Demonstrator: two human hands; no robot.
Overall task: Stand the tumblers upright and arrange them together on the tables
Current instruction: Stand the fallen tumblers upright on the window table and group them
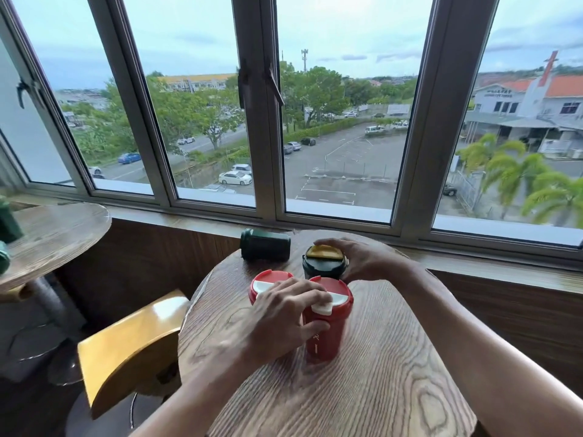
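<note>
On the round wooden table [362,389] three tumblers stand upright close together. Two are red with white lid flaps: one [263,280] at the left and one [328,329] in front. My left hand [284,313] lies over both and grips the front red tumbler by its side. Behind them stands a black tumbler with a yellow lid [321,263], and my right hand [362,258] wraps around its right side and lid. A dark green tumbler [265,245] lies on its side at the table's far left edge, apart from the group.
A second round table [63,234] at the left carries dark green tumblers [8,225] at the frame's edge. A yellow wooden chair [132,339] stands between the tables. A window sill [473,257] and window frames run right behind the table.
</note>
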